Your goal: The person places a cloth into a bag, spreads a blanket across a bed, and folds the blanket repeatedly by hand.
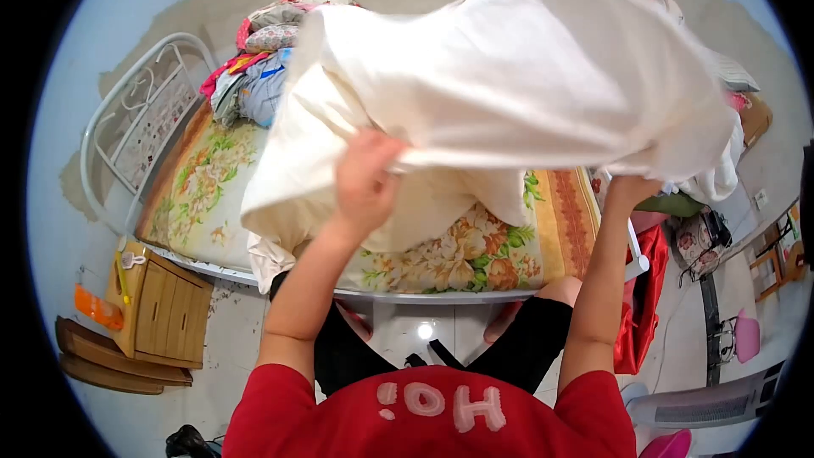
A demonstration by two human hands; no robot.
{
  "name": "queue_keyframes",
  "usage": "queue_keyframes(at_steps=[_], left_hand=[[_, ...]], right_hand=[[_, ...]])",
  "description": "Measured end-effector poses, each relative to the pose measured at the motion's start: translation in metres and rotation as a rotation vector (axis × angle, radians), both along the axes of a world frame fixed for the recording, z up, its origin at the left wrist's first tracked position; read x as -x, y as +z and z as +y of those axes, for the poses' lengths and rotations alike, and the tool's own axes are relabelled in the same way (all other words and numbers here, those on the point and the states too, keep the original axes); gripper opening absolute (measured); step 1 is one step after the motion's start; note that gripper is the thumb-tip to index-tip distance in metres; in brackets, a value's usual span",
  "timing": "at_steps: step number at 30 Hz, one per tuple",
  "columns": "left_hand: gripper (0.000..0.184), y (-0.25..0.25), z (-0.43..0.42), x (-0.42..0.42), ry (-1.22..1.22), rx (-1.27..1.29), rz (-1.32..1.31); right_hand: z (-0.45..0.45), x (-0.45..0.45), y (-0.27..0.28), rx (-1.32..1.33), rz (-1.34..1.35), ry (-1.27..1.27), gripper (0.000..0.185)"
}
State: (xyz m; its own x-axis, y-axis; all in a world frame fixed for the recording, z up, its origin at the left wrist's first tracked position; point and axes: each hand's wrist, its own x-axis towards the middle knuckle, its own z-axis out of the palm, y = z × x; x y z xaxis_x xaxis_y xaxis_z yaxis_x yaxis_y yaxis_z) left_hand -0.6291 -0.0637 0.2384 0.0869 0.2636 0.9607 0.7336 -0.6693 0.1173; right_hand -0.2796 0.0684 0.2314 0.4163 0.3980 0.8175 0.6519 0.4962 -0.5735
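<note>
A large cream-white cloth (509,76) is spread in the air above the bed, its far edge blurred by motion. My left hand (369,178) is closed on the near edge of the cloth, left of the middle. Farther right, my right hand (634,189) grips the same edge, its fingers partly covered by the fabric. Part of the cloth hangs down between and left of my hands, over the floral mattress (458,246).
A white metal bed frame (127,119) stands at the left, with piled clothes (263,85) near it. A wooden cabinet (165,305) is at lower left. Red fabric (642,305) hangs right of the bed. A pink object (746,337) stands at far right.
</note>
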Motion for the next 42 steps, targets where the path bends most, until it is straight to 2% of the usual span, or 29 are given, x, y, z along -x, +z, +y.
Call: queue_keyframes(at_steps=[2, 4, 5, 6, 7, 8, 10, 11, 13, 15, 17, 18, 20, 21, 22, 24, 26, 27, 28, 30, 32, 34, 36, 38, 40, 41, 42], left_hand=[[0.023, -0.057, -0.002, -0.009, 0.050, 0.376, 0.075], [0.019, -0.123, -0.015, -0.009, 0.044, 0.768, 0.152], [0.017, -0.142, -0.030, -0.014, -0.009, 0.838, 0.133], [0.016, -0.157, -0.046, -0.018, -0.061, 0.912, 0.113], [0.014, -0.168, -0.059, -0.021, -0.080, 0.993, 0.077], [0.013, -0.176, -0.071, -0.023, -0.099, 1.074, 0.041], [0.015, -0.184, -0.087, -0.022, -0.089, 1.154, 0.046], [0.017, -0.189, -0.092, -0.021, -0.115, 1.156, 0.010], [0.019, -0.189, -0.096, -0.016, -0.141, 1.161, -0.026], [0.026, -0.179, -0.092, -0.010, -0.143, 1.609, 0.099], [0.027, -0.175, -0.081, 0.008, -0.115, 1.531, 0.133], [0.028, -0.171, -0.074, 0.021, -0.087, 1.452, 0.163], [0.033, -0.156, -0.054, 0.061, 0.238, 1.169, 0.082], [0.035, -0.107, -0.060, 0.060, 0.292, 1.115, -0.273], [0.025, -0.106, -0.062, 0.076, 0.373, 0.850, -0.567], [0.016, -0.071, -0.080, 0.086, 0.251, 0.388, -0.719], [0.011, -0.077, -0.096, 0.099, 0.381, 0.189, -0.502], [0.012, -0.080, -0.107, 0.094, 0.458, 0.220, -0.451], [0.012, -0.085, -0.114, 0.092, 0.463, 0.226, -0.449], [0.013, -0.099, -0.126, 0.089, 0.428, 0.758, -0.329], [0.015, -0.130, -0.130, 0.084, 0.290, 1.075, -0.461], [0.018, -0.154, -0.135, 0.070, 0.199, 1.050, -0.203], [0.023, -0.164, -0.140, 0.048, 0.090, 1.319, -0.173], [0.022, -0.158, -0.136, 0.022, -0.275, 1.503, -0.140], [0.024, -0.132, -0.128, 0.000, -0.597, 1.640, -0.025], [0.024, -0.126, -0.122, -0.004, -0.589, 1.639, -0.031], [0.027, -0.120, -0.115, -0.006, -0.718, 1.651, -0.013]], right_hand=[[0.044, -0.052, -0.099, 0.187, -0.271, 0.105, 0.030], [0.034, -0.071, -0.166, 0.204, -0.443, 0.115, 0.031], [-0.006, -0.061, -0.153, 0.576, -0.159, 0.346, 0.032], [-0.049, -0.047, -0.136, 0.942, 0.148, 0.438, 0.034], [-0.061, -0.051, -0.152, 0.947, 0.349, 0.502, 0.029], [-0.060, -0.072, -0.190, 0.976, 0.339, 0.511, 0.025], [-0.057, -0.105, -0.255, 0.848, 0.192, 0.471, 0.024], [-0.065, -0.101, -0.249, 0.853, 0.194, 0.472, 0.024], [-0.085, -0.082, -0.216, 0.972, 0.649, 0.654, 0.021], [-0.072, -0.080, -0.213, 1.038, 0.610, 0.666, 0.022], [-0.058, -0.076, -0.199, 1.098, 0.569, 0.676, 0.024], [-0.052, -0.073, -0.183, 0.952, 0.559, 0.675, 0.027], [-0.029, -0.077, -0.159, 0.610, 0.548, 0.604, 0.030], [-0.027, -0.078, -0.140, 0.450, 0.686, 0.619, 0.030], [-0.033, -0.077, -0.117, 0.289, 0.810, 0.655, 0.028], [-0.035, -0.091, -0.113, 0.144, 1.024, 0.613, 0.029], [-0.028, -0.105, -0.134, 0.028, 1.134, 0.474, 0.029], [-0.035, -0.102, -0.135, 0.091, 1.141, 0.451, 0.028], [-0.025, -0.130, -0.168, 0.138, 1.073, 0.505, 0.030], [-0.025, -0.134, -0.188, 0.227, 1.245, 0.554, 0.031], [-0.027, -0.132, -0.211, 0.254, 1.314, 0.543, 0.031], [-0.033, -0.119, -0.209, 0.274, 1.383, 0.545, 0.031], [-0.051, -0.087, -0.194, 0.580, 1.384, 0.458, 0.030], [-0.063, -0.062, -0.189, 0.655, 1.319, 0.516, 0.033], [-0.078, -0.034, -0.181, 0.718, 1.178, 0.871, 0.030], [-0.087, -0.019, -0.174, 0.723, 1.177, 0.879, 0.030], [-0.100, -0.004, -0.162, 0.761, 1.145, 1.034, 0.030]])
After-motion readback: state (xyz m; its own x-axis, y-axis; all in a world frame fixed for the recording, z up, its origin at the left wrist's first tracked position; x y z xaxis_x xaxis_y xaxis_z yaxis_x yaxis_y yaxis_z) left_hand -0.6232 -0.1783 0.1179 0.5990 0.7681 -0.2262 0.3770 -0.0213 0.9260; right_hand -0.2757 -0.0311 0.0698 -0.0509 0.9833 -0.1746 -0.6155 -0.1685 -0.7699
